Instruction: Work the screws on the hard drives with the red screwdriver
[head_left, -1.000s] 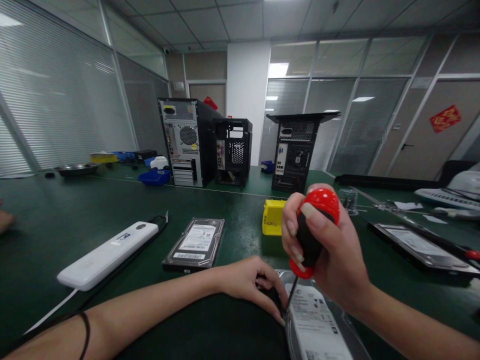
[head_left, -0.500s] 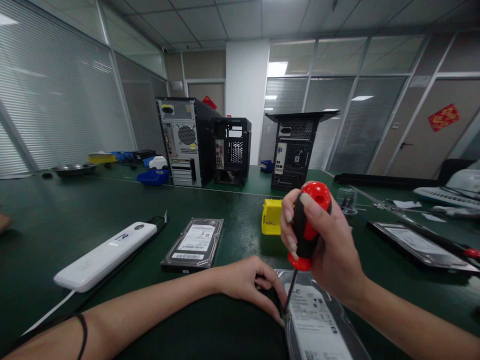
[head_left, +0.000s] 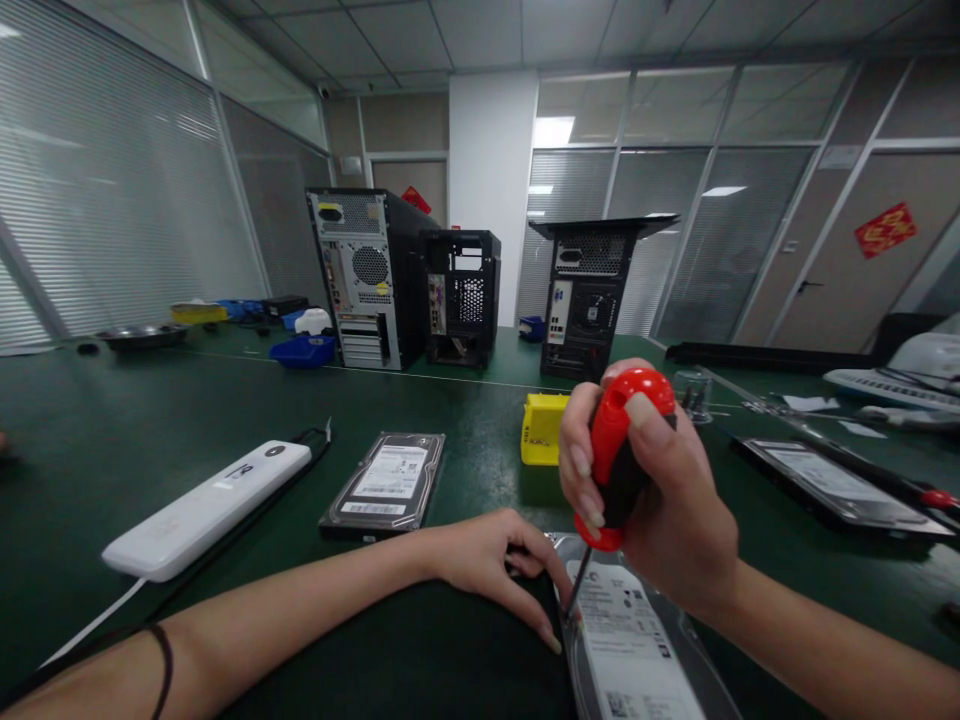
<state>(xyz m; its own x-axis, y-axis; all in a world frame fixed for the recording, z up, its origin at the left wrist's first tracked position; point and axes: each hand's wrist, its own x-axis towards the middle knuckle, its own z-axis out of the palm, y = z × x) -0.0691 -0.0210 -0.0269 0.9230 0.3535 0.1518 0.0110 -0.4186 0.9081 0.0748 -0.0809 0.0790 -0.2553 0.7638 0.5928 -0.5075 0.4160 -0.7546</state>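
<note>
My right hand [head_left: 660, 500] is wrapped around the red and black handle of a screwdriver [head_left: 628, 450]. The tool is tilted, its shaft running down to the left edge of a hard drive [head_left: 634, 640] with a white label. Along that same edge rests my left hand [head_left: 499, 570], fingers curled against the drive's upper left side and thumb beside the screwdriver tip. Whatever lies right under the tip is too small to make out. A second hard drive [head_left: 386, 485] lies flat beyond my left forearm.
Behind my right hand stands a yellow bin [head_left: 541, 430]. A white power strip [head_left: 210, 510] lies at left, another hard drive [head_left: 840, 485] at right. Computer cases [head_left: 360, 280] stand at the back near a blue bin [head_left: 302, 350]. At the left edge, part of another person's hand shows.
The screwdriver handle has turned in my right hand, its red and black sides shifting. My left thumb has moved slightly back from the tip. The other person's hand has drawn further out of view.
</note>
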